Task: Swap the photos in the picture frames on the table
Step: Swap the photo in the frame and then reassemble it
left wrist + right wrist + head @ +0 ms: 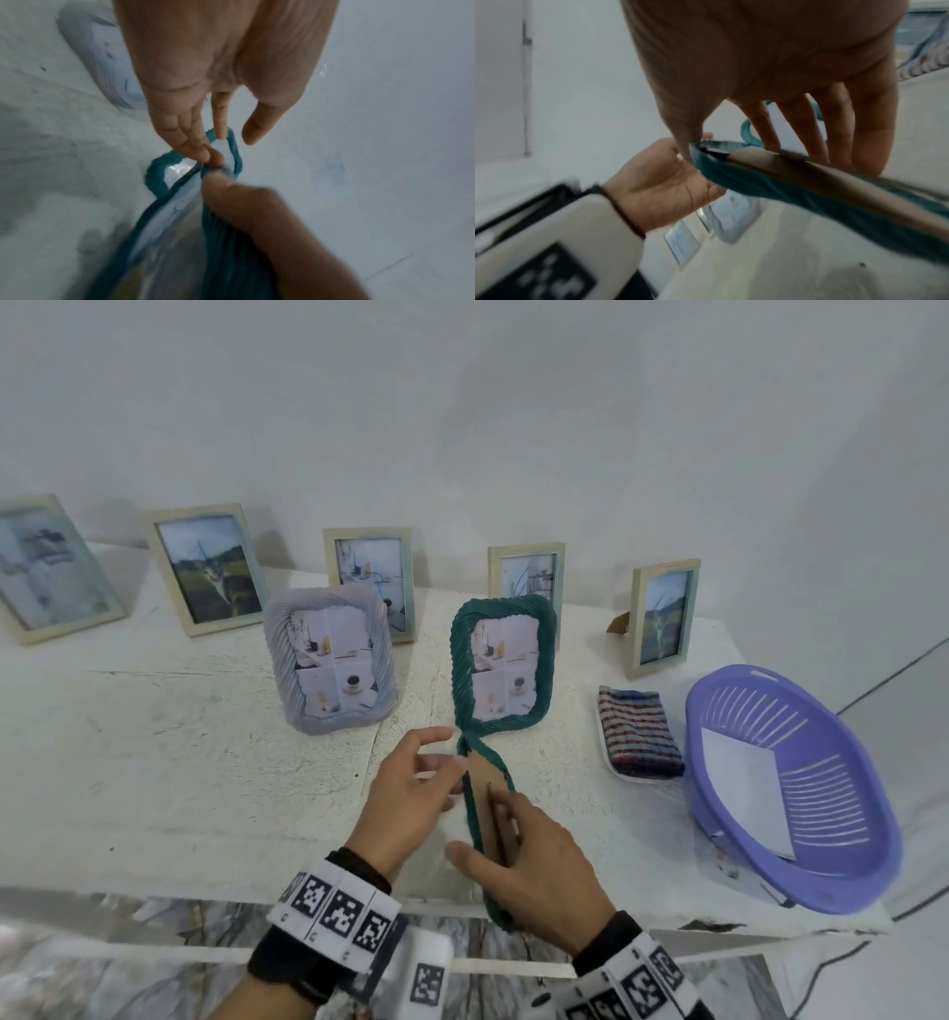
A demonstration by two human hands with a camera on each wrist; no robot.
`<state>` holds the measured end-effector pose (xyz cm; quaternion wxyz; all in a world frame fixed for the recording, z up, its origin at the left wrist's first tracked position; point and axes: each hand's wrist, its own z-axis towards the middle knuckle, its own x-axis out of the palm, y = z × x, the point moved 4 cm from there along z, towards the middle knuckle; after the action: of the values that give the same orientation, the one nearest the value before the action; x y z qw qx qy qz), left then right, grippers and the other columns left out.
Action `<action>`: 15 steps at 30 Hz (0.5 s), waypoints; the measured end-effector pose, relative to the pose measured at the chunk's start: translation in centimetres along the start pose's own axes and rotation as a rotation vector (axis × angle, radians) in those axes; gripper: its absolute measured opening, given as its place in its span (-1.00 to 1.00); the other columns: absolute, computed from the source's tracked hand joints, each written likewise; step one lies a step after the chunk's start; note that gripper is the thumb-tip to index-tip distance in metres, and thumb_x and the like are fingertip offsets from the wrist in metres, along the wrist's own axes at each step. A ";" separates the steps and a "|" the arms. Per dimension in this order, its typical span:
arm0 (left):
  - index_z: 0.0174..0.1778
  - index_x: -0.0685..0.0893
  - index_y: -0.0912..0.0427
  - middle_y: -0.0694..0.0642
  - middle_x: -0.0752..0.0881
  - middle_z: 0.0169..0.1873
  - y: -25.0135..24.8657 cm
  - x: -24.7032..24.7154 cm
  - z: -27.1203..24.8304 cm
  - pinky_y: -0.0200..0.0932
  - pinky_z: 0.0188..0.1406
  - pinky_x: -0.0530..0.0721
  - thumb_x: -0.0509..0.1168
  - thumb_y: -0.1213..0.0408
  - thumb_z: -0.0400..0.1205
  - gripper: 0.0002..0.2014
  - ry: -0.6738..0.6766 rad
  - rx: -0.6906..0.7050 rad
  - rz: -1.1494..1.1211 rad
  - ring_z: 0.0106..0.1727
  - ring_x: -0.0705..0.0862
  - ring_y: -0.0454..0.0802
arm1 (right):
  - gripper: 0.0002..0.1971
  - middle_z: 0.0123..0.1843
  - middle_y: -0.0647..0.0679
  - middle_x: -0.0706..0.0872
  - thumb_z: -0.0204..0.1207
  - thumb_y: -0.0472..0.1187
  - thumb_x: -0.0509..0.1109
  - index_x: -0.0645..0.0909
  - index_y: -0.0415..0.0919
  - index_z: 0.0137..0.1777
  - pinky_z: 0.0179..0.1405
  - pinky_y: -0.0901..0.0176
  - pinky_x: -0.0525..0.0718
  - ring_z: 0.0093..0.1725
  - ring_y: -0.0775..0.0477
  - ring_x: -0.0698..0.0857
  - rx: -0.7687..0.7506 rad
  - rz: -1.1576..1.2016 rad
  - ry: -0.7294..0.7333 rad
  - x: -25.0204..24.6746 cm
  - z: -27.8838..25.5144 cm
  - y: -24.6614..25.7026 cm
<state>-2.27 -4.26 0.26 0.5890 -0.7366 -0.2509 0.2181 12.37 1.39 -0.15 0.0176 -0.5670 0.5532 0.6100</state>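
Blur obscures photo (177,205) inside green frame (154,176) gripped by right hand (257,213).

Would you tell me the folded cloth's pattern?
The folded cloth has red, white and blue stripes, clearest in the head view.

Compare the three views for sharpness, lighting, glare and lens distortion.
Head view: sharp, evenly lit, stretched toward the corners. Left wrist view: motion-smeared, with a glare spot on the held green frame. Right wrist view: blurred, right hand dark against the bright wall.
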 end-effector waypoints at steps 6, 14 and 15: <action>0.24 0.65 -0.09 -0.20 0.72 0.17 0.5 0.0 0.3 -0.31 0.13 0.60 0.25 0.30 0.71 -0.75 0.177 0.231 0.300 0.16 0.66 -0.30 | -0.77 0.05 0.00 0.80 0.62 -0.26 0.31 0.59 -0.03 0.23 0.03 0.01 0.78 0.03 -0.01 0.78 0.086 0.675 -0.030 -2.2 -0.3 -2.2; 0.59 0.37 -0.05 -0.13 0.31 0.60 7.6 -2.6 1.9 0.02 0.56 0.27 -0.14 -0.20 0.52 -0.29 0.365 0.269 0.958 0.58 0.30 -0.01 | -0.72 -0.14 0.00 0.79 0.62 -0.20 0.33 0.56 -0.15 0.32 -0.07 0.05 0.76 -0.14 -0.04 0.76 0.162 0.328 -0.108 0.1 2.2 -8.0; 0.62 0.31 -0.07 -0.17 0.24 0.62 8.0 -2.7 1.8 0.01 0.55 0.24 -0.19 -0.25 0.49 -0.24 0.387 0.275 0.998 0.60 0.25 -0.04 | -0.72 -0.13 0.06 0.75 0.61 -0.13 0.34 0.59 -0.13 0.29 -0.12 0.19 0.72 -0.16 0.06 0.71 0.144 0.163 -0.114 0.1 2.4 -8.2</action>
<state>-4.61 -6.03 -7.90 0.5403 -0.7092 0.2720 0.3623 16.07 6.19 -6.17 0.0401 -0.4817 0.6382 0.5992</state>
